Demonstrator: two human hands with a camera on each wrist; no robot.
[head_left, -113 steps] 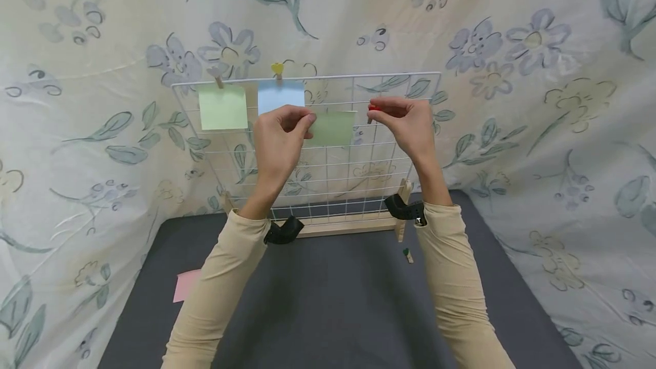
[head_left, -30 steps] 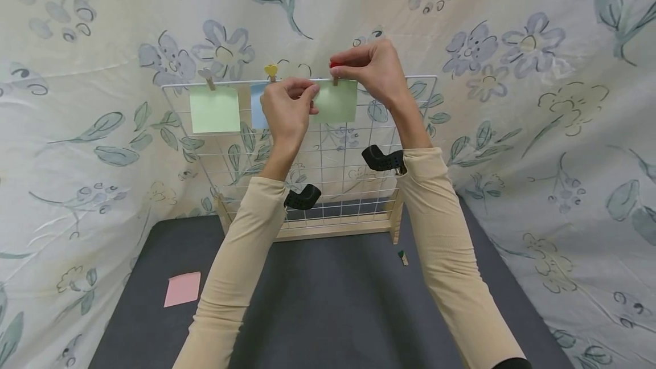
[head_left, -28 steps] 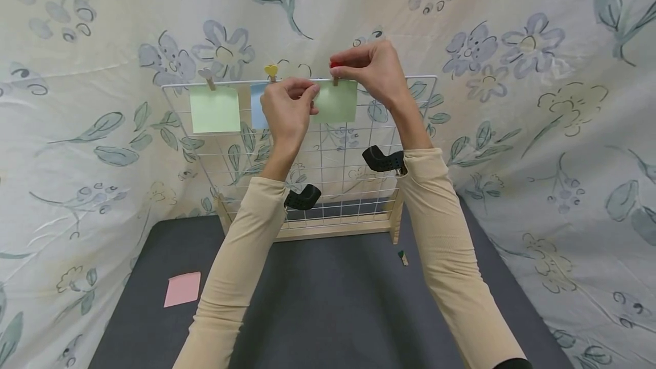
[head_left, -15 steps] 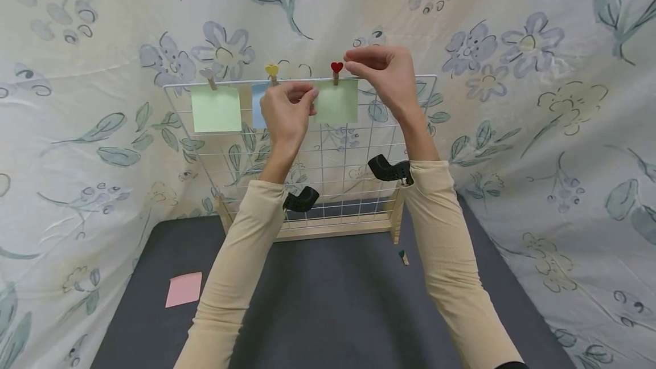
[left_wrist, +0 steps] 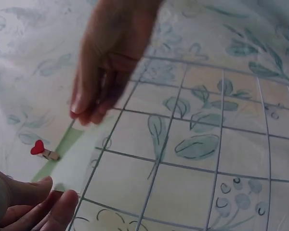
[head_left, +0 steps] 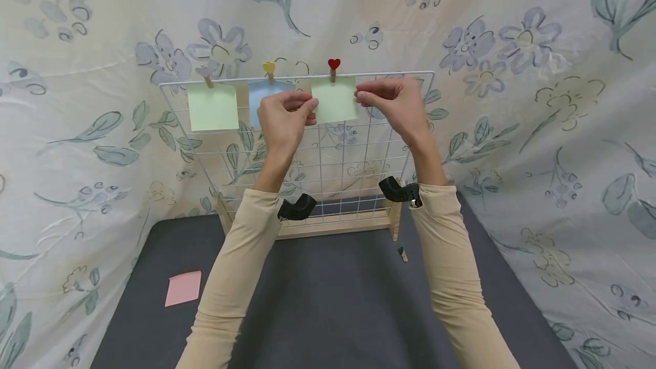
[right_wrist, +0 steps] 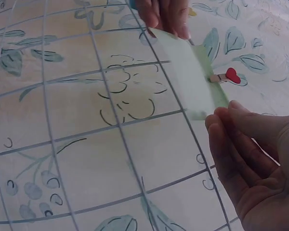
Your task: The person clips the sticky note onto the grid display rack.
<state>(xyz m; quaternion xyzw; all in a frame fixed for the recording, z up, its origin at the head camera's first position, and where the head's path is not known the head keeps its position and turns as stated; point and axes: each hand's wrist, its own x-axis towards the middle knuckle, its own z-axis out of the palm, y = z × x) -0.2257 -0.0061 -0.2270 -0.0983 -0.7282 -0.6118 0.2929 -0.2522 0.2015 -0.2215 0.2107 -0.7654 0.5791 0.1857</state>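
A green sticky note (head_left: 335, 108) hangs on the top wire of the white wire grid (head_left: 340, 171), under a small wooden clothespin with a red heart (head_left: 333, 65). My left hand (head_left: 283, 121) pinches the note's left edge between thumb and fingers. At the opposite edge, the thumb and fingertips of my right hand (head_left: 402, 107) pinch the paper. In the right wrist view the heart clothespin (right_wrist: 232, 75) stands out from the note's top edge between both hands. The left wrist view shows the right hand (left_wrist: 108, 72) on the note's far edge.
Left along the grid hang a blue note (head_left: 258, 104) under a yellow-heart clothespin (head_left: 269, 68) and another green note (head_left: 212, 108) under a grey-heart clothespin (head_left: 205, 73). A pink note (head_left: 183, 288) and a green-heart clothespin (head_left: 403, 254) lie on the dark table (head_left: 328, 300).
The green note was raised to the top wire and clipped there with the red-heart clothespin. My right hand let go of the clothespin and moved down and right to the note's right edge.
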